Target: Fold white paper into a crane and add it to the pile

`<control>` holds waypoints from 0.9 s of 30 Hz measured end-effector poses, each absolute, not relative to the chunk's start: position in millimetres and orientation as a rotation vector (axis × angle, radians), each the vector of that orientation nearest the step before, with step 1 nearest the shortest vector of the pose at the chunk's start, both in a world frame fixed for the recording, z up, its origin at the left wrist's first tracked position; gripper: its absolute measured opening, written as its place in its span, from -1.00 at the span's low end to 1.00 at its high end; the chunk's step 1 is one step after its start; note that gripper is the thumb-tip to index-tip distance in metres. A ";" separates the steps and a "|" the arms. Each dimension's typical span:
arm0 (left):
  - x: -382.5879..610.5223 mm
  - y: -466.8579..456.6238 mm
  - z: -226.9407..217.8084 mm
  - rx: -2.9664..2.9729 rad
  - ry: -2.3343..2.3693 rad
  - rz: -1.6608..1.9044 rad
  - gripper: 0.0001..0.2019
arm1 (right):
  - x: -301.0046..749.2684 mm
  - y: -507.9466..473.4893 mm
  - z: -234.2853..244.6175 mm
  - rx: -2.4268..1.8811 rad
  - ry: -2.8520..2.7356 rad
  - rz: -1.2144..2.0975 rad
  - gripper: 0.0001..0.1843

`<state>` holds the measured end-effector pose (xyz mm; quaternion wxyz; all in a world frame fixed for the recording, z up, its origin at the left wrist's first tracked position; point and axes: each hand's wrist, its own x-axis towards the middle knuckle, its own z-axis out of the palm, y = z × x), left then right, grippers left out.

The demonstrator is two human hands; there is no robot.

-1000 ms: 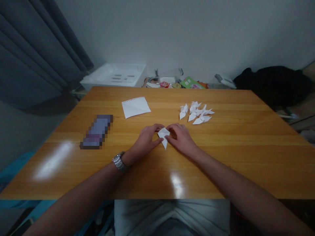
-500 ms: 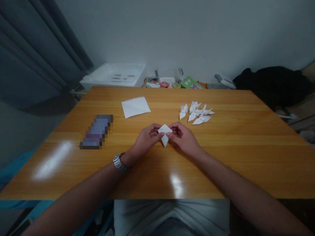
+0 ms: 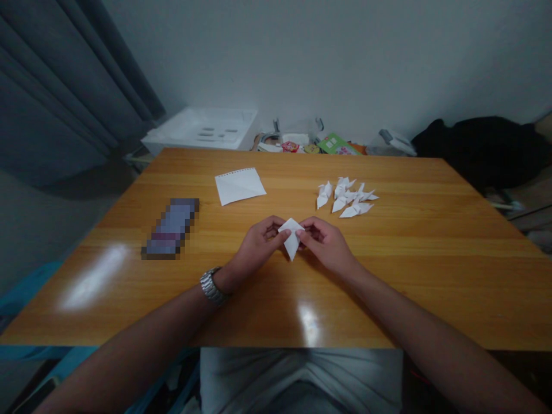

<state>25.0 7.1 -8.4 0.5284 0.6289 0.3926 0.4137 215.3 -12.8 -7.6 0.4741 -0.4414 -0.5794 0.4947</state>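
A small piece of white folded paper [image 3: 292, 246], kite-shaped with one point toward me, is held between both hands over the table. My left hand [image 3: 263, 238] pinches its left side, thumb on top and fingers behind. On the right side my right hand [image 3: 325, 241] grips it the same way, the thumb near the middle. The fingertips behind the paper are hidden. Beyond my right hand lie several folded white paper cranes [image 3: 345, 198] in a loose group. A white sheet with a perforated edge [image 3: 240, 187] rests beyond my left hand.
On the left of the wooden table [image 3: 414, 241] lies a blurred-out, phone-like device [image 3: 171, 227]. Past the far edge stand a white plastic tray [image 3: 202, 129] and a green packet or booklet [image 3: 338, 145] among small items. A black cloth-like heap [image 3: 478, 144] is at the back right.
Both thumbs still press on the folded paper, whose lower point now looks slightly longer and tilted. The whole view has shifted a little; the other things on the table stay in place.
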 end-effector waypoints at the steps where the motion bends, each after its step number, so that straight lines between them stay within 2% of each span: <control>1: 25.3 6.9 -8.2 1.499 0.940 0.995 -0.75 | 215.2 -13.2 -7.1 -1.082 -1.417 1.209 -0.76; 16: 26.9 4.9 -7.6 1.570 0.968 1.062 -0.81 | 214.4 -14.2 -7.4 -1.038 -1.394 1.213 -0.78; 27: 27.6 3.2 -7.9 1.537 0.903 1.126 -0.86 | 216.2 -14.0 -7.3 -1.002 -1.492 1.058 -0.86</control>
